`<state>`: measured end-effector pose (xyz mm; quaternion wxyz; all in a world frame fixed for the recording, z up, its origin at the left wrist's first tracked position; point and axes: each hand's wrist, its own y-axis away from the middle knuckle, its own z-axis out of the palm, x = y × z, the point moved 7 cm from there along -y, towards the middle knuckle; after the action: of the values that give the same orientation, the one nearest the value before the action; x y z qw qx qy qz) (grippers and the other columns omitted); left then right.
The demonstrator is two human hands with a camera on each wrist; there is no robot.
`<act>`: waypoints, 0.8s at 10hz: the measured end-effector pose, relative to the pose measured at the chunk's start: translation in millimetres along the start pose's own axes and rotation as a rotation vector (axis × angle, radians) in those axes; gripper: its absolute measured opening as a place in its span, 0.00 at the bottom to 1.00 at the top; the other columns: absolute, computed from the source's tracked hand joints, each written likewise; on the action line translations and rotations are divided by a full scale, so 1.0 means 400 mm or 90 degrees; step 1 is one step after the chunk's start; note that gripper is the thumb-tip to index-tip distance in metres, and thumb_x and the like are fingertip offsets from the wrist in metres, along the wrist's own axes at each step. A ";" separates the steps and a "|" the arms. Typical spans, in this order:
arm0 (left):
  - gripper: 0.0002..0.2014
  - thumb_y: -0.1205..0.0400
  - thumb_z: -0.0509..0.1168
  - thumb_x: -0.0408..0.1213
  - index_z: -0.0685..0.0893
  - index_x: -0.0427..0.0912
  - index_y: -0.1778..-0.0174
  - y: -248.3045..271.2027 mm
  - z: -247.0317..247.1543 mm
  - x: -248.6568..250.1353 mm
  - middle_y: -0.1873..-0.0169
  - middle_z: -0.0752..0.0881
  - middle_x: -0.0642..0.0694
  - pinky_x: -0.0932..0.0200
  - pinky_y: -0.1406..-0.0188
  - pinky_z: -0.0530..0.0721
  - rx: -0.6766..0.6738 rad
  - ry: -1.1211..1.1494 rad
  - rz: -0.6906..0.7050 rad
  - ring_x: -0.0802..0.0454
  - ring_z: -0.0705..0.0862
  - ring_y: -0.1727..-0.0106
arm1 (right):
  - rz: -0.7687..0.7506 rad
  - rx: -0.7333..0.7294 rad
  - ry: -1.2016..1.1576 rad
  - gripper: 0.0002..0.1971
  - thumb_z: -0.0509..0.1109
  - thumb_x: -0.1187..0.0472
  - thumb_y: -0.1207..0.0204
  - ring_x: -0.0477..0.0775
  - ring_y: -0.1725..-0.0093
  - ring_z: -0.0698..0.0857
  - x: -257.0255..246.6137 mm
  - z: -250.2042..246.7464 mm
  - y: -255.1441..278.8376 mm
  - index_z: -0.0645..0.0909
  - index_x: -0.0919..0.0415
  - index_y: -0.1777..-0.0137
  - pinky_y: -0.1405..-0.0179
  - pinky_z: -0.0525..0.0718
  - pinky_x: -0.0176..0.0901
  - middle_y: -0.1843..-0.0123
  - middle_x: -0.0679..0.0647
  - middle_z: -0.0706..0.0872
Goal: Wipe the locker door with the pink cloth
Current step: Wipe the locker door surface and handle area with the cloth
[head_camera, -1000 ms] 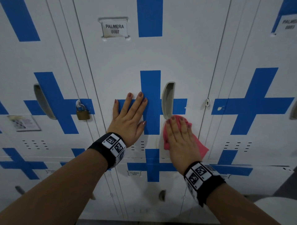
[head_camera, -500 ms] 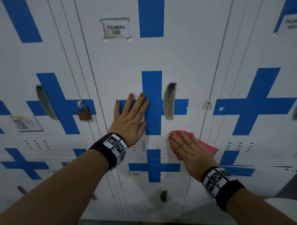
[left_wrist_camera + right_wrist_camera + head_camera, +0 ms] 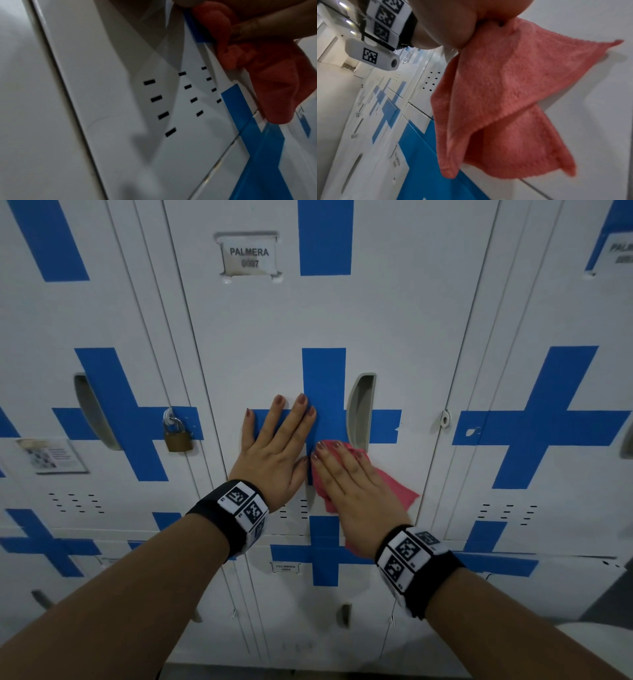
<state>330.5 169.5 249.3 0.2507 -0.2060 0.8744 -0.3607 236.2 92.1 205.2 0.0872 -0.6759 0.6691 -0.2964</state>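
Note:
The white locker door (image 3: 325, 313) carries a blue cross and a label reading PALMERA. My left hand (image 3: 277, 446) lies flat on it with straight fingers, left of the grey recessed handle (image 3: 359, 410). My right hand (image 3: 349, 484) presses the pink cloth (image 3: 400, 494) flat against the door just below the handle, its fingertips almost touching the left hand's thumb. In the right wrist view the pink cloth (image 3: 505, 101) hangs in folds from under the palm. The left wrist view shows the pink cloth (image 3: 274, 73) beside the door's vent slots (image 3: 180, 97).
A brass padlock (image 3: 177, 436) hangs on the left neighbour locker, which also bears a paper notice (image 3: 51, 455). Another locker (image 3: 548, 419) with a blue cross stands to the right. Lower lockers (image 3: 308, 594) run beneath. A white rounded object (image 3: 596, 635) sits at bottom right.
My right hand has swept the cloth from the lower right up and to the left, close against the left hand. The left hand has stayed flat in place.

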 end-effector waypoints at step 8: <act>0.38 0.18 0.50 0.51 0.35 0.48 0.19 0.002 0.005 -0.002 0.19 0.32 0.51 0.38 0.23 0.33 -0.010 -0.006 -0.004 0.46 0.34 0.18 | 0.236 -0.096 -0.041 0.74 0.84 0.45 0.51 0.61 0.19 0.32 0.141 0.059 0.144 0.32 0.64 0.19 0.25 0.45 0.65 0.17 0.57 0.39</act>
<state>331.9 169.3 247.9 0.2523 -0.2122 0.8753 -0.3538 195.3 26.6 172.5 0.1111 -0.5551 0.7991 -0.2024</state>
